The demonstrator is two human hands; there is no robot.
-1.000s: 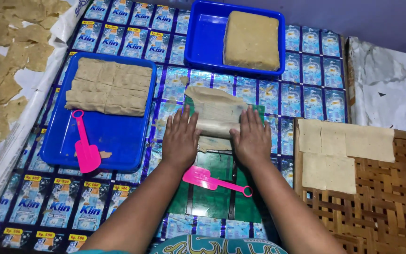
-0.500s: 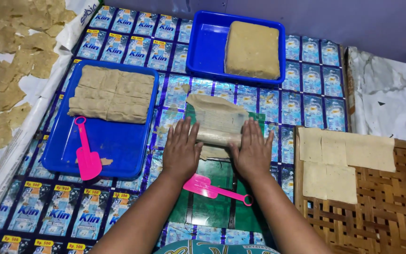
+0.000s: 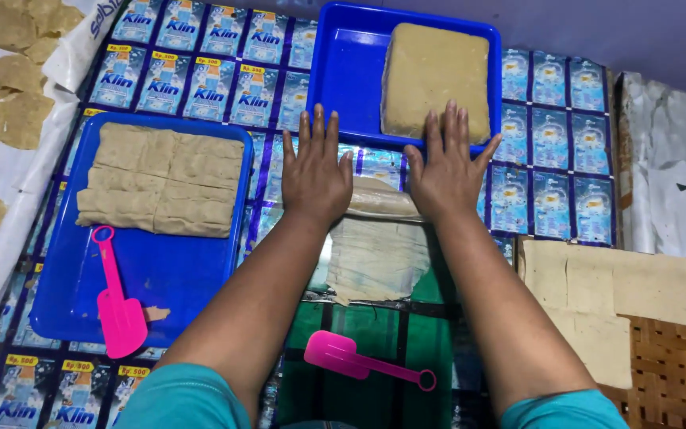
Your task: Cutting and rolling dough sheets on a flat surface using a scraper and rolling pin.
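Your left hand [image 3: 317, 171] and right hand [image 3: 448, 168] lie flat, fingers spread, gripping nothing, pressing a roller [image 3: 381, 200] whose long axis runs left-right between them. The dough sheet [image 3: 377, 258] trails toward you, equally near both hands.

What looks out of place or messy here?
A small dough scrap lies loose on the left blue tray beside the pink scoop. The flattened sheet has a ragged lower edge.
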